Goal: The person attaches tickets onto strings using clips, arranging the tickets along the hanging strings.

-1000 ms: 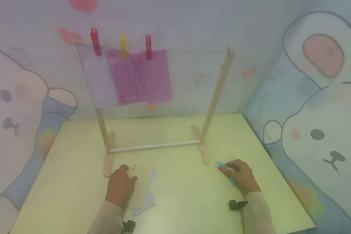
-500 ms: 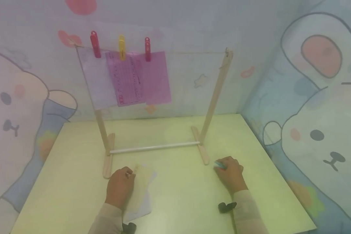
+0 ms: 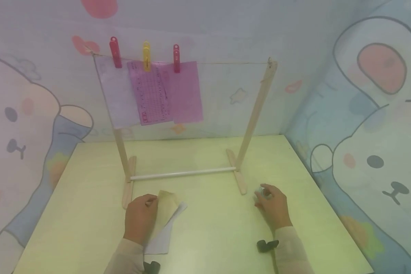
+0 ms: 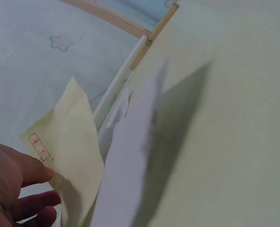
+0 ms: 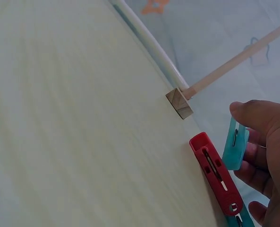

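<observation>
My left hand (image 3: 140,217) pinches the edge of a yellow sheet of paper (image 3: 166,207), its upper part raised off the table. Behind and beneath it is white paper (image 3: 161,241), standing partly lifted in the left wrist view. A red printed mark shows on the yellow sheet in that view. On the right, my right hand (image 3: 275,205) holds a teal clothespin (image 5: 234,151) between thumb and fingers. Close beside it a red clothespin (image 5: 217,175) lies on the table, with part of another teal clothespin (image 5: 239,220) under its end; the hand hides these in the head view.
A wooden rack with a white crossbar (image 3: 183,174) stands behind the hands. From its string (image 3: 233,63) hang a white sheet (image 3: 118,95) and pink paper (image 3: 186,95), clipped by two red clothespins and a yellow clothespin (image 3: 146,57). Patterned walls border the table (image 3: 209,213).
My left fingers have closed on the yellow sheet and raised its edge. My right hand has shifted slightly left and turned, the teal clothespin now in its fingers.
</observation>
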Tool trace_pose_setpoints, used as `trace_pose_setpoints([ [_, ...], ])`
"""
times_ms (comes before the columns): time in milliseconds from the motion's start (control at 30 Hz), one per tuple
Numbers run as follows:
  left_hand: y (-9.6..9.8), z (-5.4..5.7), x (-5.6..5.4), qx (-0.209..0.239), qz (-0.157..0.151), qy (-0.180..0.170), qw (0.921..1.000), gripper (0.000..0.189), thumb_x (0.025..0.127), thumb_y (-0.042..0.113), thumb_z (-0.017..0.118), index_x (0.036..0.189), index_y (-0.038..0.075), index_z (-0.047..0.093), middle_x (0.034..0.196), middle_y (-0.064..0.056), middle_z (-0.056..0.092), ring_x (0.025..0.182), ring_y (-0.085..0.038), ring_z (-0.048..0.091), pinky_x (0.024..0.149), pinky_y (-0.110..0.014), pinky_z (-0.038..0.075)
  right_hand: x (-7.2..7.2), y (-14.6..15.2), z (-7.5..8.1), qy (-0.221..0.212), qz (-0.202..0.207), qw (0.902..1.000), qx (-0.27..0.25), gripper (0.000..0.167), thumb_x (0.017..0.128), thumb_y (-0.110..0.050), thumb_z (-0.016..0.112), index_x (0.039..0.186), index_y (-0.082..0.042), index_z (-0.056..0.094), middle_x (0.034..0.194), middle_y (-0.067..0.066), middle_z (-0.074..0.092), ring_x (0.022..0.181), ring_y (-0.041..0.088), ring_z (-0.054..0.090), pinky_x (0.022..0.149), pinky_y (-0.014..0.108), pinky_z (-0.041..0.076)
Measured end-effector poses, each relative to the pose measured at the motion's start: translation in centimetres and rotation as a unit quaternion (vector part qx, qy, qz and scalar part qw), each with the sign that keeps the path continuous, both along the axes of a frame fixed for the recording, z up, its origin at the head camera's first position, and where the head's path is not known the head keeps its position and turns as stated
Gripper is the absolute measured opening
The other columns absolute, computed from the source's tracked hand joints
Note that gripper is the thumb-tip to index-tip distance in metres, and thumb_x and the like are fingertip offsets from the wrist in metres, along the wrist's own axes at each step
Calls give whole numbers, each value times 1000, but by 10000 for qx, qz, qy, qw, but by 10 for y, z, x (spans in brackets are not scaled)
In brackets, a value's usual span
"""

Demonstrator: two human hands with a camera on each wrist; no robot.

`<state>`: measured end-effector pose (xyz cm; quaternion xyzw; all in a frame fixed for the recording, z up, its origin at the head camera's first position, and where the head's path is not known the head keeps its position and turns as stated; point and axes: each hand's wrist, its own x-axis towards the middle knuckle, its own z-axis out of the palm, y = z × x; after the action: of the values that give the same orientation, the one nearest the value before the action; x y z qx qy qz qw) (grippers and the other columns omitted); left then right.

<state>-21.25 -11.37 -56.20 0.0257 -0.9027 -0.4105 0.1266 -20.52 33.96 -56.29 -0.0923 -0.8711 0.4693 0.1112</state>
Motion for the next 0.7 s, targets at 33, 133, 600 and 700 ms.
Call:
trace_pose_setpoints([
  [33, 0, 1, 0, 28, 18, -22, 10000, 18, 100, 25, 66, 105, 13, 78, 101, -7, 78, 88, -27, 71, 79, -49, 57, 0, -1, 1, -30, 23, 9999, -149, 45, 96, -34, 75, 132, -10, 65, 117, 11, 64, 95, 27, 71, 83, 38, 61],
  [133, 0, 2, 0, 89, 23, -30, 10000, 18, 100, 24, 65, 105, 12, 77, 96, -7, 76, 83, -25, 69, 74, -47, 56, 0, -3, 4, -100, 29, 9976, -687, 45, 97, -32, 74, 134, -8, 64, 116, 13, 61, 85, 27, 73, 73, 31, 62],
  [600, 2, 8, -8, 443, -266, 649, 9966, 11, 96, 20, 74, 106, 16, 78, 97, -1, 73, 88, -20, 61, 70, -34, 49, 0, -10, 22, -91, -53, 9902, -1395, 47, 92, -27, 81, 132, -8, 67, 123, 14, 68, 114, 32, 62, 74, 41, 63],
  [700, 6, 24, -10, 492, -288, 1101, 9923, 9, 95, 18, 77, 103, 16, 79, 94, 0, 73, 86, -18, 63, 71, -35, 50, -2, -15, 42, 321, 197, 9974, -617, 42, 94, -28, 80, 129, -9, 70, 121, 10, 73, 115, 29, 63, 88, 46, 60],
])
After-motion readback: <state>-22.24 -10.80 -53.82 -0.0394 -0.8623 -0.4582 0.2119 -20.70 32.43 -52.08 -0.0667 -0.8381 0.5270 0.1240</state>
